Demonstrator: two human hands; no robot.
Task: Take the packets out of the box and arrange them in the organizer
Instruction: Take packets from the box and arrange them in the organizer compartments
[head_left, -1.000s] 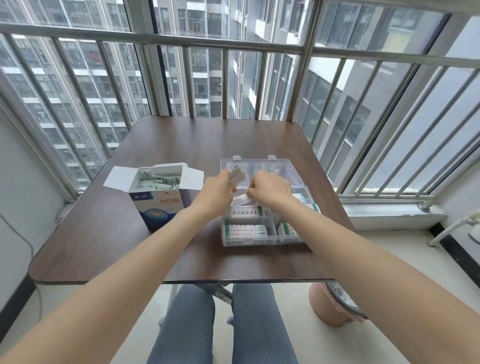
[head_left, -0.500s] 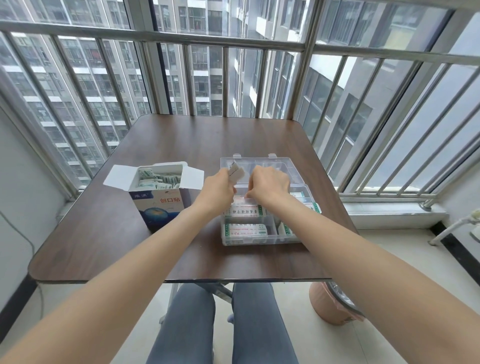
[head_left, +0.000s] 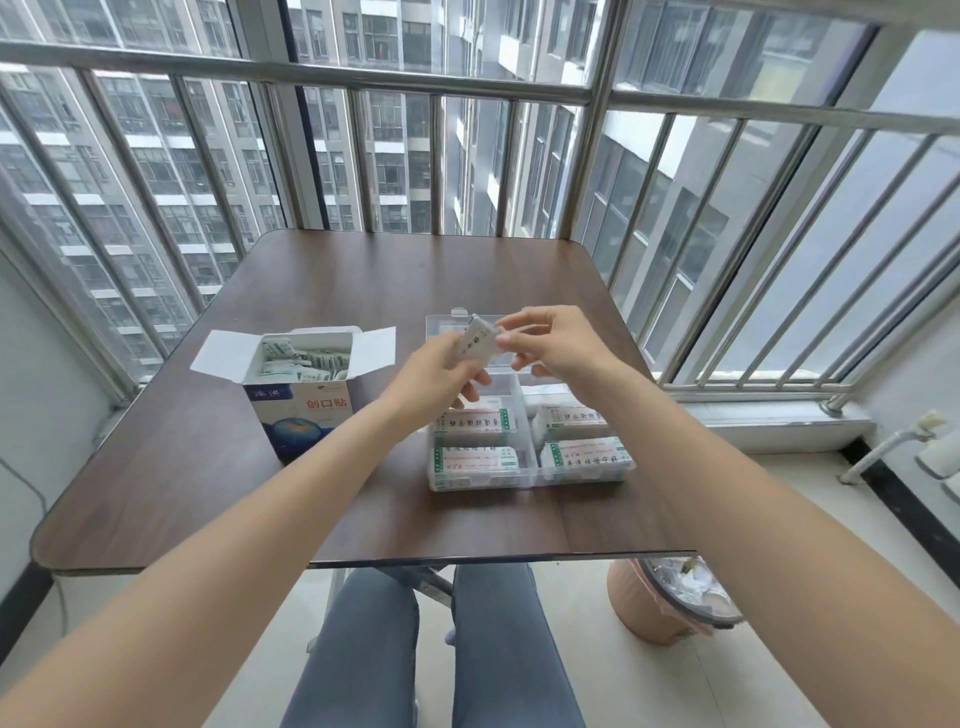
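An open white-and-blue box (head_left: 304, 410) stands on the left of the brown table (head_left: 208, 467), with several white packets (head_left: 301, 359) loose inside. To its right lies a clear plastic organizer (head_left: 524, 475) with its lid open; stacks of packets fill its near compartments. Above the organizer's far part, my left hand (head_left: 441, 374) grips a small stack of packets (head_left: 479, 343). My right hand (head_left: 556, 340) pinches the stack's right edge with thumb and fingers.
A window grille of metal bars runs behind and to the right of the table. A pink waste bin (head_left: 670, 603) stands on the floor under the table's right front corner. My knees in grey trousers sit below the near edge.
Both hands have risen from the organizer's compartments. My right hand, which reached down into the organizer, now pinches the stack held by my left hand.
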